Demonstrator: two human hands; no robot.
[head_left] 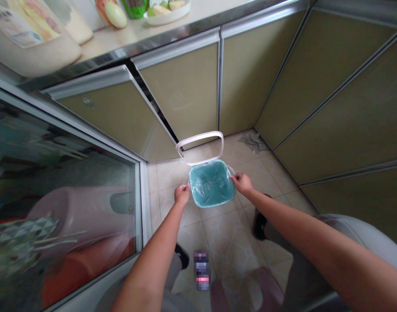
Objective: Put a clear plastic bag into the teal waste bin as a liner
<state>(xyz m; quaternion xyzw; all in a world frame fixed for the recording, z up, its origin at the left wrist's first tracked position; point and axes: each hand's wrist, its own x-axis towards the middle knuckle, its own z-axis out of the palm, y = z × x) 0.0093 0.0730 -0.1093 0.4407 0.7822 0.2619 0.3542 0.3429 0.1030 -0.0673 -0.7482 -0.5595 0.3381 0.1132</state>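
A small teal trash bin (229, 200) stands upright on the tiled floor, lined inside with a thin clear plastic bag (206, 184). Its white rim frame (220, 149) is raised at the far side, tilted up toward the cabinets. At the bin's left edge, my left hand (182, 195) is closed in a pinch on the bag's edge. On the opposite side my right hand (242, 183) pinches the bag's edge just outside the rim. Most of the plastic held in the fingertips is hidden.
Beige cabinets (185, 82) line the back and right; one left door (114, 108) is ajar. A glass sliding door (71, 173) borders the left. A grey cloth-like piece (253, 142) lies in the corner. On the counter (133, 32) sit jugs and a plate of food (172, 15).
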